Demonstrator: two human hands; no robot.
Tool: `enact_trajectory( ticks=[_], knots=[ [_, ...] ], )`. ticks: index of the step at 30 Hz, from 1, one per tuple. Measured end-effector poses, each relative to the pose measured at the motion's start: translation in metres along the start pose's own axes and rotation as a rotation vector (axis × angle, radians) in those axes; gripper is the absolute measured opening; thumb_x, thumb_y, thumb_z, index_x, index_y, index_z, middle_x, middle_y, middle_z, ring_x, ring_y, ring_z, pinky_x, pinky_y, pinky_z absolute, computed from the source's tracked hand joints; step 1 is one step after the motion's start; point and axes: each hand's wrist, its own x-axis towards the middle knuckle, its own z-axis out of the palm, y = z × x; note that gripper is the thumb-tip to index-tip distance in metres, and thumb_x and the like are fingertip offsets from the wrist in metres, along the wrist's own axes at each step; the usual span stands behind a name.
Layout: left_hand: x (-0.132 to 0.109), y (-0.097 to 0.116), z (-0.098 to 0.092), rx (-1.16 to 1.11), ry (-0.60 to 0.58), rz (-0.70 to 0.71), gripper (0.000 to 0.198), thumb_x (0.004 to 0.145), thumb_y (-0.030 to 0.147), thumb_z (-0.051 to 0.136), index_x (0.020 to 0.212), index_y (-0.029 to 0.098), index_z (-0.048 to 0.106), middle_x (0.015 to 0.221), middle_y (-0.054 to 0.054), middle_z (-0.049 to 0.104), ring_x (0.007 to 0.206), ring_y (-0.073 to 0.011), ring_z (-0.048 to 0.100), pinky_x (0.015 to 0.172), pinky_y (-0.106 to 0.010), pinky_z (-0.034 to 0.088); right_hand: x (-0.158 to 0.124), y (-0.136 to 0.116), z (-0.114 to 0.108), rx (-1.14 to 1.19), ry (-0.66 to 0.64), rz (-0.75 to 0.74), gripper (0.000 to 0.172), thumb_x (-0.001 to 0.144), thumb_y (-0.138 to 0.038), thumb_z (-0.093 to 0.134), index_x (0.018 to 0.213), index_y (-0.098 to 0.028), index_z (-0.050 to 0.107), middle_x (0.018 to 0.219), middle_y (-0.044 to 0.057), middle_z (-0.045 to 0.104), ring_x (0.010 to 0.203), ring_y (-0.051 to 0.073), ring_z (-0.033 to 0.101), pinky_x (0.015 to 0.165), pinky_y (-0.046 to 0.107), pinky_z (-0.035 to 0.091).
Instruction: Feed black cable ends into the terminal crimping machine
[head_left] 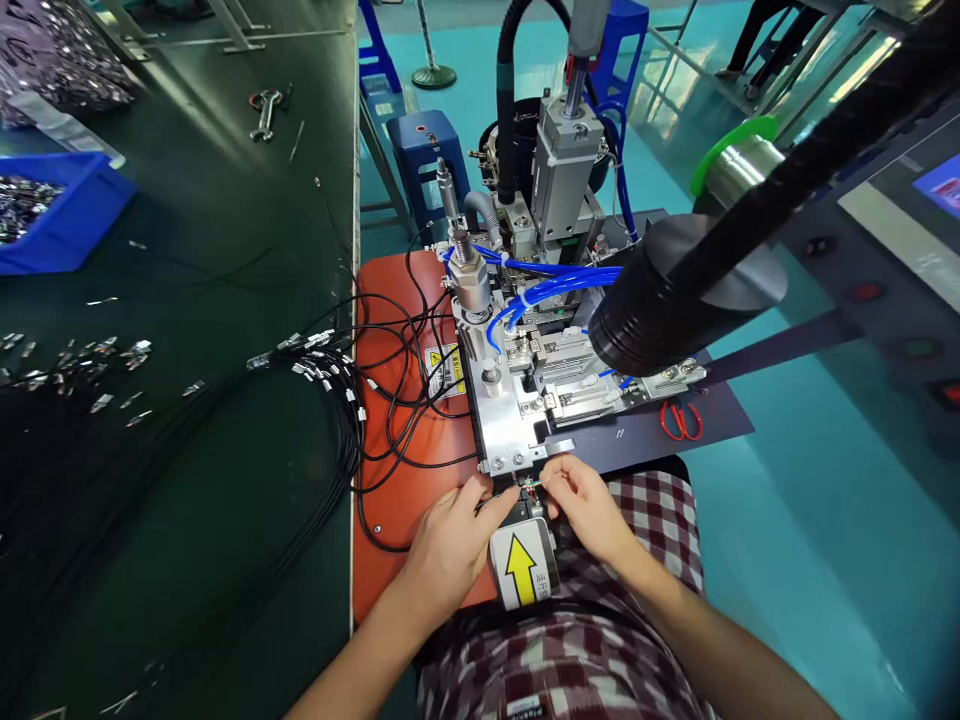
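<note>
My left hand (448,540) is closed at the front of a metal bench machine (501,425), its thumb and forefinger pinching what looks like the end of a black cable. Thin coloured wires (529,487) show between my two hands. My right hand (589,508) is closed too, with finger and thumb pinched on the wire tips, just below the machine's front plate. The exact spot of the pinch is partly hidden by the fingers. Right below the hands sits a white-topped block with a yellow arrow (520,568).
Black cables (341,430) with silver connectors drape from the dark table (247,540) over the orange board (397,510). At left stand a blue bin (82,225) of metal parts and some wrenches (266,115). Red scissors (681,420) lie right, under a black cylindrical lamp-like head (645,310).
</note>
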Motion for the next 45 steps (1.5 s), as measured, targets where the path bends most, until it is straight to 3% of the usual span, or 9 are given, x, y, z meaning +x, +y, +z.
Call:
enact_trajectory(
  ticks=[5, 12, 22, 26, 28, 31, 35, 39, 45],
  knots=[
    [0.003, 0.004, -0.003, 0.036, -0.007, -0.019, 0.038, 0.087, 0.006, 0.041, 0.114, 0.016, 0.066, 0.091, -0.011, 0.062, 0.077, -0.019, 0.061, 0.064, -0.03, 0.056, -0.002, 0.012, -0.006, 0.106, 0.025, 0.007, 0.029, 0.09, -0.047, 0.054, 0.079, -0.019, 0.051, 0.053, -0.006, 0.051, 0.051, 0.013, 0.049, 0.055, 0.026, 0.037],
    [-0.001, 0.001, 0.0, 0.026, 0.02, 0.002, 0.042, 0.086, 0.004, 0.039, 0.118, 0.017, 0.063, 0.089, -0.009, 0.06, 0.076, -0.0177, 0.057, 0.063, -0.028, 0.053, -0.003, 0.0, 0.009, 0.218, -0.036, -0.027, 0.03, 0.088, -0.047, 0.056, 0.078, -0.019, 0.054, 0.063, -0.004, 0.054, 0.052, 0.011, 0.05, 0.052, 0.025, 0.038],
    [0.0, -0.003, 0.001, -0.034, 0.03, 0.041, 0.039, 0.089, 0.004, 0.038, 0.117, 0.016, 0.063, 0.089, -0.009, 0.057, 0.081, -0.0176, 0.053, 0.066, -0.028, 0.048, -0.002, -0.009, 0.009, 0.038, 0.036, -0.058, 0.017, 0.088, -0.031, 0.055, 0.076, -0.02, 0.055, 0.054, -0.006, 0.051, 0.05, 0.011, 0.047, 0.051, 0.023, 0.035],
    [-0.001, 0.007, -0.001, 0.152, 0.031, 0.022, 0.037, 0.089, 0.007, 0.042, 0.118, 0.018, 0.061, 0.092, -0.009, 0.058, 0.084, -0.021, 0.052, 0.067, -0.032, 0.045, 0.004, -0.004, 0.008, 0.314, -0.127, 0.074, 0.027, 0.083, -0.04, 0.059, 0.07, -0.018, 0.052, 0.052, -0.006, 0.049, 0.045, 0.009, 0.042, 0.05, 0.023, 0.034],
    [-0.003, 0.013, -0.002, 0.201, -0.017, -0.005, 0.039, 0.088, 0.007, 0.043, 0.123, 0.017, 0.057, 0.096, -0.01, 0.058, 0.086, -0.0223, 0.051, 0.069, -0.034, 0.046, 0.005, 0.0, 0.006, 0.341, -0.146, 0.079, 0.029, 0.082, -0.043, 0.061, 0.071, -0.017, 0.053, 0.056, -0.005, 0.051, 0.046, 0.008, 0.042, 0.05, 0.023, 0.035],
    [-0.007, 0.02, 0.001, 0.177, -0.102, -0.031, 0.046, 0.086, 0.003, 0.037, 0.131, 0.012, 0.048, 0.107, -0.014, 0.057, 0.09, -0.0232, 0.052, 0.073, -0.036, 0.048, -0.001, -0.001, 0.005, 0.145, -0.004, -0.037, 0.025, 0.088, -0.041, 0.056, 0.081, -0.018, 0.057, 0.063, -0.004, 0.053, 0.05, 0.01, 0.047, 0.051, 0.024, 0.038],
    [-0.009, 0.021, 0.006, 0.113, -0.121, -0.054, 0.046, 0.087, 0.006, 0.038, 0.133, 0.01, 0.044, 0.112, -0.015, 0.056, 0.095, -0.0247, 0.052, 0.077, -0.038, 0.051, -0.011, -0.013, 0.011, -0.219, 0.183, -0.255, 0.014, 0.092, -0.031, 0.053, 0.091, -0.02, 0.062, 0.076, 0.001, 0.062, 0.064, 0.014, 0.055, 0.062, 0.026, 0.043],
    [-0.007, 0.019, 0.01, 0.089, -0.105, -0.068, 0.046, 0.087, 0.006, 0.04, 0.132, 0.014, 0.048, 0.109, -0.014, 0.058, 0.093, -0.024, 0.054, 0.077, -0.037, 0.052, -0.011, -0.02, 0.014, -0.393, 0.218, -0.345, 0.01, 0.091, -0.026, 0.055, 0.085, -0.02, 0.061, 0.076, 0.001, 0.064, 0.065, 0.014, 0.057, 0.064, 0.027, 0.042],
    [-0.004, 0.018, 0.01, 0.049, -0.07, -0.085, 0.041, 0.088, 0.009, 0.042, 0.126, 0.014, 0.054, 0.101, -0.013, 0.06, 0.085, -0.0225, 0.056, 0.071, -0.035, 0.054, -0.008, -0.018, 0.009, -0.495, 0.186, -0.333, 0.012, 0.092, -0.024, 0.05, 0.083, -0.021, 0.057, 0.079, 0.002, 0.064, 0.068, 0.016, 0.057, 0.065, 0.029, 0.039]
  ],
)
